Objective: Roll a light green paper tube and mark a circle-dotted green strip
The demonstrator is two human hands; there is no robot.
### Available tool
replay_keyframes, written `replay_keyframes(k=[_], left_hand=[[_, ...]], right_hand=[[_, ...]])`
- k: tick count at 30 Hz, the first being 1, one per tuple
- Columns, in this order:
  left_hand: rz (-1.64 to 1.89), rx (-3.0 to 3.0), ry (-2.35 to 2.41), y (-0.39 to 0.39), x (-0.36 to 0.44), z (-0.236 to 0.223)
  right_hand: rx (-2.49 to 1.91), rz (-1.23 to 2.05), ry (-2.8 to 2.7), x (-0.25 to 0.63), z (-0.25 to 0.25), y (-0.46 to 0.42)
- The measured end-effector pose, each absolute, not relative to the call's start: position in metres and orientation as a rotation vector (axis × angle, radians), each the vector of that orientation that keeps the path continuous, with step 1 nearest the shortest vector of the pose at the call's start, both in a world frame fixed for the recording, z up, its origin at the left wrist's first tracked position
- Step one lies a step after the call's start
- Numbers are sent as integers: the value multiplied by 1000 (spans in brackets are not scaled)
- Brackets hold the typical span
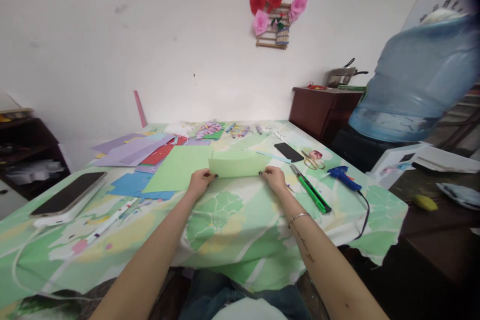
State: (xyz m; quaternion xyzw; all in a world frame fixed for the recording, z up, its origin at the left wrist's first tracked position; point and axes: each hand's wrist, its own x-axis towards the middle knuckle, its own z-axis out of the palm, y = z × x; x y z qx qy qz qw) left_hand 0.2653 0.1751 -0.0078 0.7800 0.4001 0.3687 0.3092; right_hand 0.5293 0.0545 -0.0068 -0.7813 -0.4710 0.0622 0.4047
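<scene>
Between my two hands a strip of light green paper (237, 168) is held up, its long side facing me and its top edge bowed slightly. My left hand (201, 182) pinches the lower left corner, and my right hand (273, 178) pinches the lower right corner. Behind and left of it lies a larger sheet of light green paper (180, 167). A green utility knife (312, 191) rests just right of my right hand, near a black phone (288, 152) and a pair of scissors (313, 161).
A blue glue gun (344, 178) with a cord lies at the right. Purple sheets (131, 150), a red sheet (159, 154) and blue paper (131, 185) overlap at the left. Another phone (69, 192) sits on a white box. Paper scraps (210, 130) lie at the back.
</scene>
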Motion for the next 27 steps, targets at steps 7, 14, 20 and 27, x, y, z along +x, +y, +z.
replay_keyframes(k=[7,14,20,27], left_hand=[[1055,2167,1196,176,272,-6],[1059,2165,1316,181,275,-8],[1049,2126,1346,182,275,-9],[1009,2052,1375,183,274,-8]], right_hand=[[-2068,121,-1156,526,-6,60],[-2136,110,-1152,523,-6,63],[-2141,124,-1140,523,-6,63],[-2130,143,-1131,524,-7,63]])
